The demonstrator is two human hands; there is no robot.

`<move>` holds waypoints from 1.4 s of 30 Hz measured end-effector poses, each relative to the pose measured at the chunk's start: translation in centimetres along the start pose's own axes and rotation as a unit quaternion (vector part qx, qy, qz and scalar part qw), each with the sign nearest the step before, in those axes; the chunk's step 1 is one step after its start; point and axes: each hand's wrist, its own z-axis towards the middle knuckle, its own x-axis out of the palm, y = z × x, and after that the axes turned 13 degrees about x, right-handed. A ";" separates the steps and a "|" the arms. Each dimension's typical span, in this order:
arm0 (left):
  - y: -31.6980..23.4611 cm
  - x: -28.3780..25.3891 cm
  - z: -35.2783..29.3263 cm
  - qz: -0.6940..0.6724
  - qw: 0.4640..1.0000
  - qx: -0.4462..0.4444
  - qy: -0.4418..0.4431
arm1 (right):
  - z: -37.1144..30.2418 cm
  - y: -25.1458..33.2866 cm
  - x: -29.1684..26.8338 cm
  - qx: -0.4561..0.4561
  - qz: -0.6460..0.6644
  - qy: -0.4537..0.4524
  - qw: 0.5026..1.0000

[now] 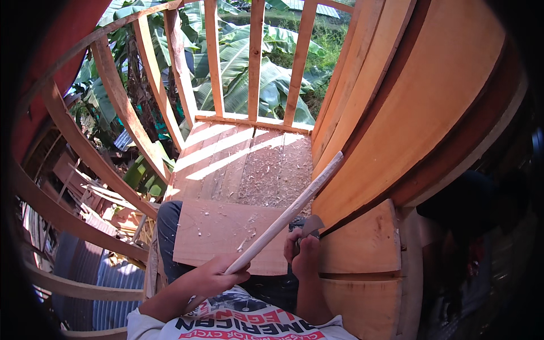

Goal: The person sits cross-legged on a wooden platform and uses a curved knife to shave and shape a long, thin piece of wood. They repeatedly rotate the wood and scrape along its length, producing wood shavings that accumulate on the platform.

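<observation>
My left hand [216, 277] is wrapped round the lower part of a long, pale wooden stick [290, 214], which slants up and away to the right. My right hand [306, 256], to the right of the stick, is closed on a small dark tool with a curved metal blade [313, 225]; its exact kind is hard to make out. Across my lap lies a flat wooden board [211, 231] with a few shavings on it. The stick passes over the board's right part, and its far end reaches near the wooden wall.
Beyond the board, shavings litter a plank floor [226, 161]. Wooden railing bars [255, 62] curve round the left and far sides, with banana leaves outside. An orange-brown panelled wall [430, 96] rises on the right. Corrugated sheets [116, 289] lie below at left.
</observation>
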 end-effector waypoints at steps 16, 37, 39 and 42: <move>-2.1 -1.1 -3.5 0.258 0.966 -0.011 -0.018 | 1.3 -0.9 -0.5 -0.205 -0.381 -0.146 0.889; 0.4 -3.9 -8.7 0.078 0.989 -0.127 0.000 | 5.9 -1.0 -4.4 -0.076 -0.331 -0.261 0.904; 1.6 -4.1 -9.3 0.011 0.988 -0.148 -0.041 | 5.7 0.1 -4.3 -0.101 -0.356 -0.226 0.901; 2.5 -4.6 -7.1 -0.150 0.977 -0.133 -0.072 | 2.9 1.1 1.6 -0.147 -0.290 -0.127 0.937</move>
